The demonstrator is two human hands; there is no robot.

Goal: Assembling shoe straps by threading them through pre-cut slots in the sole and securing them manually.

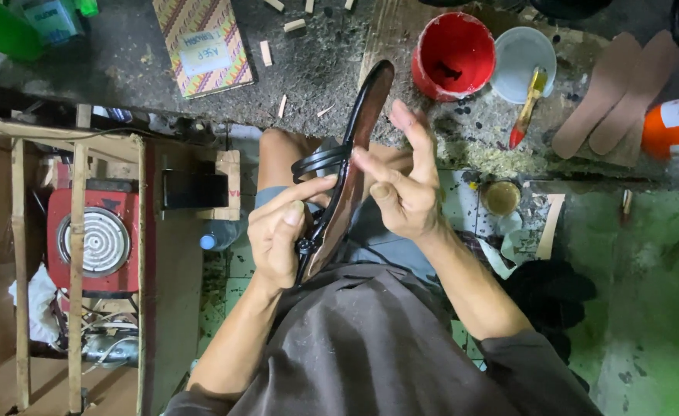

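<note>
- Dark, glossy brown sandal (pixel 355 154) with black straps (pixel 318 162) stands on edge above the person's lap, its toe pointing away toward the worktop (pixel 324 62).
- Left hand (pixel 278 235) is clamped on the sandal's near end, thumb and fingers closed round it beside a small black fitting at the sole's edge.
- Right hand (pixel 405 181) is beside the sandal's middle, fingers spread apart and raised; one fingertip looks to be against the sole, though whether it truly touches cannot be told. It grips nothing.
- Red tub (pixel 453 54) stands on the worktop just beyond the sandal's toe, with a pale grey bowl (pixel 521 54) touching its right side.
- Brush (pixel 528 104) with a yellow handle and red tip leans from the bowl.
- Two tan insoles (pixel 621 88) lie side by side farther right, next to an orange-and-white can (pixel 675 127).
- Patterned cardboard box (pixel 203 46) lies on the worktop to the left.
- Red electric hotplate (pixel 93 239) sits low on the left behind a wooden frame (pixel 76 254).
</note>
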